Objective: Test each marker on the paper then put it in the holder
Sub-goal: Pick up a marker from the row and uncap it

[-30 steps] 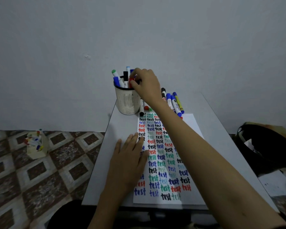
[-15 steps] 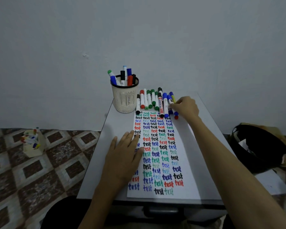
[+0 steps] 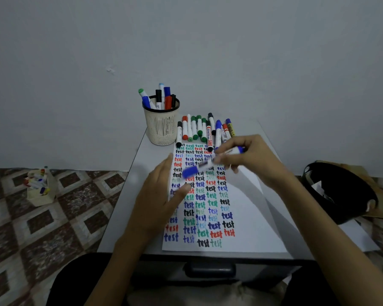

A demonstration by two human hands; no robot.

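My right hand (image 3: 250,157) grips a blue-capped marker (image 3: 206,165) and holds it slanted above the paper (image 3: 243,208), its cap end pointing down-left toward my left hand. My left hand (image 3: 161,195) hovers with straight fingers over the paper's left edge, its fingertips close to the cap. The paper is covered with the word "test" in several colours. A row of several capped markers (image 3: 199,129) lies at the paper's far end. The cream mesh holder (image 3: 161,129) stands at the far left of the table with several markers upright in it.
The small grey table (image 3: 128,208) ends near my lap, with a dark handle (image 3: 209,269) under its front edge. On the tiled floor sit a cream box of markers (image 3: 40,188) at left and a black bag (image 3: 338,193) at right. A wall rises behind.
My right hand left the holder, reached the row of markers, and now has lifted a blue marker over the paper. My left hand has risen off the paper toward the cap.
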